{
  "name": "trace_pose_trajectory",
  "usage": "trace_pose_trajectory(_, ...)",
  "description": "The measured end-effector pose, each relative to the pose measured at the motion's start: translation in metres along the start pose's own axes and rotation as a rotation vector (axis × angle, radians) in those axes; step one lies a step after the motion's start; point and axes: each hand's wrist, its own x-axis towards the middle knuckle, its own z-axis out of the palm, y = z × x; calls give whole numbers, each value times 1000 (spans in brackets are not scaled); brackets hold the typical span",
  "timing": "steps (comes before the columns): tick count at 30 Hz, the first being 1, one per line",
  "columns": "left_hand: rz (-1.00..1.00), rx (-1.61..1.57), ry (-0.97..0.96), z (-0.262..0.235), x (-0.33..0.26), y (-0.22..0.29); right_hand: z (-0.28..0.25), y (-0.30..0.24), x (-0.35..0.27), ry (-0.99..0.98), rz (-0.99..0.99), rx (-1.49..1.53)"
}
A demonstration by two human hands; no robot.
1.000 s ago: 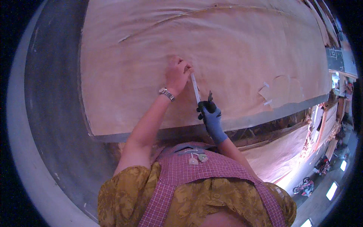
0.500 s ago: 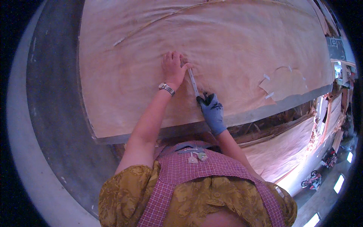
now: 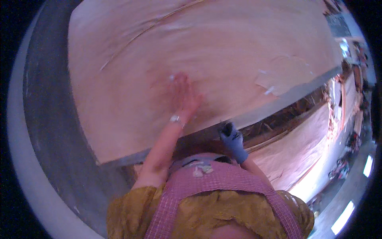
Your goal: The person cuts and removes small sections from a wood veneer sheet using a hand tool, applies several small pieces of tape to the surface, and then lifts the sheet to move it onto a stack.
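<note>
A wide, thin sheet of light wood veneer (image 3: 127,99) covers the top of a stack in front of me. My bare left hand (image 3: 185,93) lies flat on it with fingers stretched out, blurred by motion, and a metal-banded watch (image 3: 175,119) is on the wrist. A small white bit (image 3: 172,77) shows beside its fingertips. Closer to me, at the stack's near edge, my right hand (image 3: 232,141) wears a blue-grey glove with dark fingers. Those fingers are curled closed; whatever they hold is hidden.
Right of my left hand, a veneer patch (image 3: 284,73) is fixed with white tape pieces (image 3: 269,90). A long narrow strip (image 3: 147,30) runs across the far left. Below the near right edge are wood scraps (image 3: 274,123) and another pale sheet (image 3: 286,147). Dark floor (image 3: 47,111) lies left.
The white tape strip that stretched between my hands is no longer seen there. My right hand has drawn back toward me to the edge; my left hand has flattened out on the veneer. The view has shifted.
</note>
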Motion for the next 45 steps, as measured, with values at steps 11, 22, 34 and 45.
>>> trace_pose_trajectory(11, 52, 291, -275, -2, -55, 71, -107, 169, -42, 153, -27, 19)
trace_pose_trajectory(22, -342, 430, -369, 56, 41, 110, -327, 379, -50, 350, 108, 86)
trace_pose_trajectory(34, 388, 186, -47, 360, 250, 732, -553, 762, -27, 249, 604, -89)
trace_pose_trajectory(45, 746, -8, -243, 555, 394, 1131, -704, 1031, -133, 52, 1131, 218)
